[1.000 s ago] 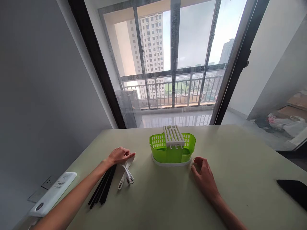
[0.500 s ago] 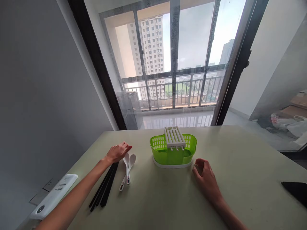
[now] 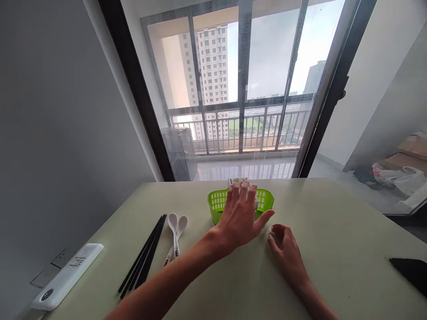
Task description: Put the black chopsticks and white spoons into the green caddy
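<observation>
The basket (image 3: pixel 216 216) looks like smooth plastic, the spoons (image 3: pixel 172 222) glossy, the chopsticks (image 3: pixel 150 256) matt.

Beneath our left hand (image 3: pixel 238 215) and right hand (image 3: pixel 286 246) we have a pale green tabletop (image 3: pixel 230 291). Left of both, a grey wall (image 3: pixel 66 115) stands in shadow, wall sockets (image 3: pixel 60 258) low on it. Straight beyond them we look through a dark-framed glass door (image 3: pixel 328 104) onto a glossy balcony floor (image 3: pixel 247 170), lit by tall windows (image 3: pixel 244 66). Past the metal railing (image 3: pixel 265 126) rises a high-rise apartment block (image 3: pixel 213 66) under cloudy sky (image 3: pixel 270 55). Far right of our right hand, cardboard boxes (image 3: pixel 412 149) and plastic bags (image 3: pixel 412 181) lie near a pale wall (image 3: pixel 373 66).
</observation>
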`<state>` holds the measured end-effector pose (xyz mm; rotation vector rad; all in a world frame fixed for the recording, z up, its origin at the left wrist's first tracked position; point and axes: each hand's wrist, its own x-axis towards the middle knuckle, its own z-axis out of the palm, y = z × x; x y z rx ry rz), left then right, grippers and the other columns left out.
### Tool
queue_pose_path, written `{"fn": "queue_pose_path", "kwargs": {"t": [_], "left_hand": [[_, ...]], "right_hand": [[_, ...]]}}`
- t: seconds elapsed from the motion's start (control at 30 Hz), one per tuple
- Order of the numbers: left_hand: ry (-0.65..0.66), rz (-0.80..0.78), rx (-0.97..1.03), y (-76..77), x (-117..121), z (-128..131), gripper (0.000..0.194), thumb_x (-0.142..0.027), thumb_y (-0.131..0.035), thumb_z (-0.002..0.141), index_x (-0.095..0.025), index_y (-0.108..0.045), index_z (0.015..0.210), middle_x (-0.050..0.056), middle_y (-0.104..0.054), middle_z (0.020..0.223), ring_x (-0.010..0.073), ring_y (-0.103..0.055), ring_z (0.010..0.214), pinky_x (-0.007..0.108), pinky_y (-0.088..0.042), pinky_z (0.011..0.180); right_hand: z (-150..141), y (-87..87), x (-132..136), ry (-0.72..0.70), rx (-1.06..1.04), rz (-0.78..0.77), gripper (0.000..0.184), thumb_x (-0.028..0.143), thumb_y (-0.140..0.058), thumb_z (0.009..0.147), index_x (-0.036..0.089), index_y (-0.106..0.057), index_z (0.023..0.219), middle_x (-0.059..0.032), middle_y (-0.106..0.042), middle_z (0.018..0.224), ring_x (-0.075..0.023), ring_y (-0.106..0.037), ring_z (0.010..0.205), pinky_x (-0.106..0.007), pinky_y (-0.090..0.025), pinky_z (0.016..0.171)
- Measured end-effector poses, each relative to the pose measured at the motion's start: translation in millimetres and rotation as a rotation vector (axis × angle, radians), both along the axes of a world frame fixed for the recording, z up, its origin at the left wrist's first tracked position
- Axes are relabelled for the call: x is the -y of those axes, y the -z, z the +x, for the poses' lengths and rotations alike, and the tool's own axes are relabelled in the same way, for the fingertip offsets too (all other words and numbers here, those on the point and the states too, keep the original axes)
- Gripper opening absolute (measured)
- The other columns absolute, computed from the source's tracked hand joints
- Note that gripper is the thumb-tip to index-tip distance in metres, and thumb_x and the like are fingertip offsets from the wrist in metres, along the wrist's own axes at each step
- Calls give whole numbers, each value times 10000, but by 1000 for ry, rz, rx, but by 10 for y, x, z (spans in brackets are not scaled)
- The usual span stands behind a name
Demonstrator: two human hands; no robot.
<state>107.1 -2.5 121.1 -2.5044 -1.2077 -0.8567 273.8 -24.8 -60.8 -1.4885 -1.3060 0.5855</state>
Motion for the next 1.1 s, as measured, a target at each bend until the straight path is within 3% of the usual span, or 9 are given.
{"fn": "queue_pose_path", "kwargs": {"t": [0.1,0.2,0.33,0.5,0.67,0.8,0.97,1.1], "left_hand": [[-27,35,-87,186,-132,70,713,-560,-478,974,-98,-364,1504,243,-503,1501,361,-406,1454,558,-344,1198],[-44,65,-111,227,-374,-100,583,-430,-464,1002,-106,-421,1485,203,-535,1496,319,-459,1429,503,-368,1194],[-75,86,-140,142,-659,-531,496,-343,-493,981,-135,-528,1430,140,-571,1483,282,-499,1400,452,-370,1197],[-211,103,-119,56,-872,-1211,482,-324,-497,967,-193,-565,1425,90,-581,1482,272,-495,1406,448,-362,1193],[-260,96,-113,6,-960,-1829,505,-369,-464,971,-199,-562,1436,60,-587,1479,244,-493,1407,406,-354,1202],[-312,94,-101,-11,-948,-2157,503,-379,-448,971,-223,-560,1435,37,-583,1483,234,-501,1399,411,-342,1211],[-348,78,-117,-70,-896,-2353,505,-397,-459,965,-214,-570,1422,51,-587,1478,259,-500,1398,439,-374,1186],[-329,115,-103,-103,-766,-2168,467,-364,-484,971,-182,-594,1387,88,-598,1460,292,-464,1420,491,-326,1207]], "right_hand": [[-6,-10,-5,-1,4,5,324,445,-542,858,237,-510,1104,-92,-635,1123,-277,-650,1085,-435,-519,965],[-1,-4,-4,-2,5,2,317,428,-543,859,236,-507,1108,-91,-635,1127,-274,-650,1075,-441,-511,976],[5,11,2,0,0,-16,314,415,-547,856,237,-508,1113,-86,-636,1125,-269,-649,1074,-440,-501,982],[-2,4,17,-4,-2,-5,301,406,-551,869,241,-507,1117,-75,-629,1131,-260,-642,1084,-428,-492,990],[4,5,31,-17,7,-22,319,406,-542,877,235,-494,1142,-86,-618,1167,-261,-632,1114,-425,-487,990],[6,18,21,-13,16,-29,317,411,-534,869,237,-493,1131,-89,-616,1164,-267,-628,1119,-429,-483,990],[-6,8,16,-18,14,-26,321,425,-523,866,232,-496,1121,-96,-615,1164,-273,-626,1120,-436,-485,989],[-19,0,24,-10,12,-28,322,429,-524,861,230,-510,1114,-100,-621,1160,-274,-633,1109,-434,-491,978]]}}
